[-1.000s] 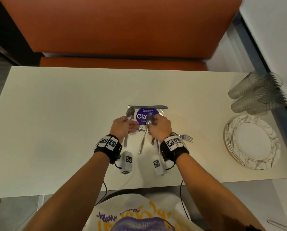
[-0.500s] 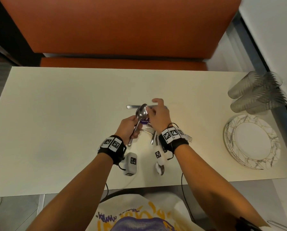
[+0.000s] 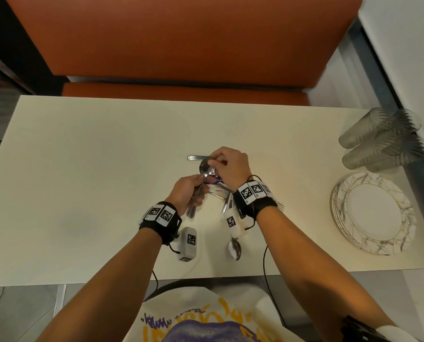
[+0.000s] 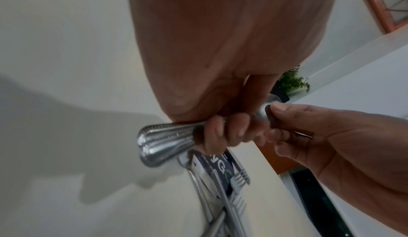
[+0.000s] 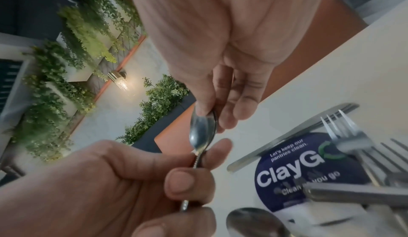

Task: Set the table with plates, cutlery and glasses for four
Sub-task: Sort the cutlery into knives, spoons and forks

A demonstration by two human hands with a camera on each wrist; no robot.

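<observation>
Blue sticker [image 5: 309, 169] — "ClayGo", "Clean… you go"

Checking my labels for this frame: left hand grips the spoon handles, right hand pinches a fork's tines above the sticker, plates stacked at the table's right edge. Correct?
One thing is wrong: the right hand pinches a spoon bowl, not fork tines; the right wrist view shows it. The forks lie on the table. The rest holds: the left hand grips the spoon handles, and the plates sit stacked at the right edge.

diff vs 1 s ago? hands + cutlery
The left hand rose off the table and now grips two spoons by their handles. The right hand passed over the spoon it held and pinches the bowls. Plates, glasses and the remaining cutlery pile stayed put.
</observation>
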